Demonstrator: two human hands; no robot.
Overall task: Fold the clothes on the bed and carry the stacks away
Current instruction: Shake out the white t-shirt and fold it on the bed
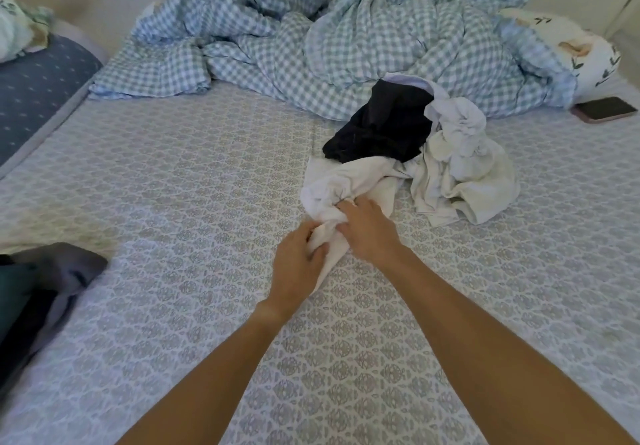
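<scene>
While both arms reach forward over the patterned bed sheet (173, 174), the left hand (298, 264) and the right hand (369, 233) grip the same white garment (341, 184), bunched into a rope of cloth between them. The left hand's fingers curl round the near end of the cloth, and a narrow tail of it runs down past the left palm onto the sheet. The right hand's fingers pinch a gathered fold just beyond the left hand's fingers, with the knuckles up; the fingertips are buried in the cloth. The two hands sit just beside each other, almost touching.

Beyond the right fingertips the rest of the white garment spreads loosely on the sheet. Touching its far edge lies a black garment (384, 125), crumpled. To the right of the fingers, a heap of pale crumpled clothes (464, 167) rests against the black one. Farther past all of these a blue checked duvet (311, 39) is piled in folds, and a phone (606, 109) lies flat beside it, well to the right of the hands. Far to the left of the left hand, dark folded clothes (45, 281) sit at the bed's edge, blurred.
</scene>
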